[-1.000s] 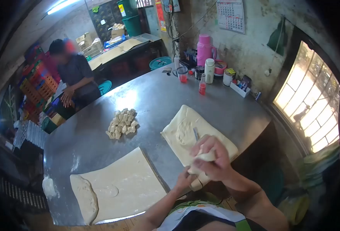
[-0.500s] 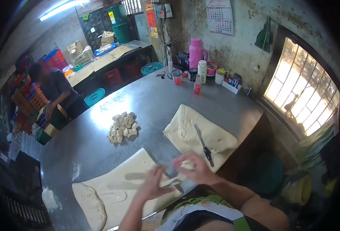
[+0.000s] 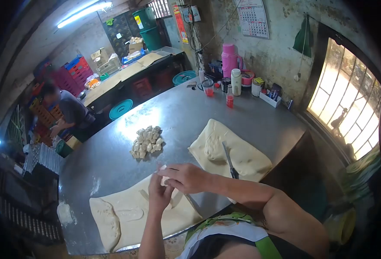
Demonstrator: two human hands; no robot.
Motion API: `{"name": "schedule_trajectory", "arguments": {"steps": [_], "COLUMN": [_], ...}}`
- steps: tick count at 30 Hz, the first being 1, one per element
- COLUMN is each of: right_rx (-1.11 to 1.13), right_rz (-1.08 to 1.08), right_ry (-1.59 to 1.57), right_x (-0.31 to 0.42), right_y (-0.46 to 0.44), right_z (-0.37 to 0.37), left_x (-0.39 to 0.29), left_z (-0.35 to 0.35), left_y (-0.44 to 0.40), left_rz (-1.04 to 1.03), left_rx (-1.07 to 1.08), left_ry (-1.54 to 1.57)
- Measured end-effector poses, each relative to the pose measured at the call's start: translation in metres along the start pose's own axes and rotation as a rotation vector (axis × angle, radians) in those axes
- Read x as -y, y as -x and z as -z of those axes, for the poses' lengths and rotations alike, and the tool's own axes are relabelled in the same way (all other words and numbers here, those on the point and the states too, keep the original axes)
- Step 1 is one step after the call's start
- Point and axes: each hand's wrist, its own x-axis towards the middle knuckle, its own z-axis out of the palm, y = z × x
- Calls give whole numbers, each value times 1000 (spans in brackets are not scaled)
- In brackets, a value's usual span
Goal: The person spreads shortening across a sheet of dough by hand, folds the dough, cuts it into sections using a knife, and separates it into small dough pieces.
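Note:
Above the near-left dough sheet [image 3: 128, 216], my two hands meet around a small pale piece of dough [image 3: 165, 180], mostly covered by fingers. My right hand [image 3: 186, 178] reaches across from the right with its fingers curled over the piece. Upright beneath it, my left hand [image 3: 159, 194] closes on the piece from the left side. A second folded slab of dough [image 3: 214, 138] lies on the right of the metal table, and a knife [image 3: 230, 159] with a black handle rests on it. Farther back sits a heap of cut dough pieces [image 3: 147, 142].
Along the wall stand a pink thermos [image 3: 230, 60], a light bottle [image 3: 236, 82], a measuring cup with red liquid [image 3: 208, 88] and a small red-filled bottle [image 3: 230, 97]. Flour [image 3: 65, 213] marks the table's left edge. Another person [image 3: 67, 108] works beyond the table at left.
My right hand has moved left with the dough piece and joined my left hand, which has closed from an open pose. The view has shifted slightly. The other person's hands have risen.

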Motion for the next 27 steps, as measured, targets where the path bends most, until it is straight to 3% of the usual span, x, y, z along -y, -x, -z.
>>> {"name": "schedule_trajectory", "arguments": {"steps": [4, 9, 10, 12, 13, 14, 16, 17, 19, 20, 21, 23, 24, 25, 27], "right_rx": [62, -39, -36, 73, 122, 120, 405, 401, 150, 28, 33, -14, -44, -44, -3], "right_rz": [-39, -160, -165, -440, -571, -570, -726, -735, -651, -584, -574, -364, -247, -241, -408], "right_ry": [-87, -159, -160, -135, -120, -118, 164, 176, 326, 409, 420, 290, 235, 253, -37], "right_x": [-24, -25, -29, -54, -67, -78, -97, -110, -122, -125, -126, -78, -69, -68, -49], "right_y": [25, 52, 62, 89, 96, 100, 118, 134, 166, 160, 153, 122, 102, 87, 80], "right_z": [1, -12, -20, -45, -55, -59, -62, -66, -85, -82, -83, -76, -69, -62, -66], "left_x": [25, 37, 61, 96, 92, 83, 65, 56, 45, 55, 76, 107, 99, 91, 73], "left_z": [-6, -32, -34, -35, -37, -43, -51, -53, -46, -41, -34, -24, -24, -26, -23], "left_y": [-2, 10, 16, 29, 33, 37, 45, 47, 54, 45, 35, 33, 18, -1, -1], "left_rz": [-174, -126, -5, 240, 238, 220, 194, 162, 112, 98, 41, -41, -54, -187, -392], "left_rx": [112, 76, 131, 237, 237, 336, 445, 414, 353, 347, 204, -69, -75, -111, -175], "left_ry": [-395, -407, -437, -497, -500, -624, -737, -562, -223, -217, -260, -341, -328, -338, -372]}}
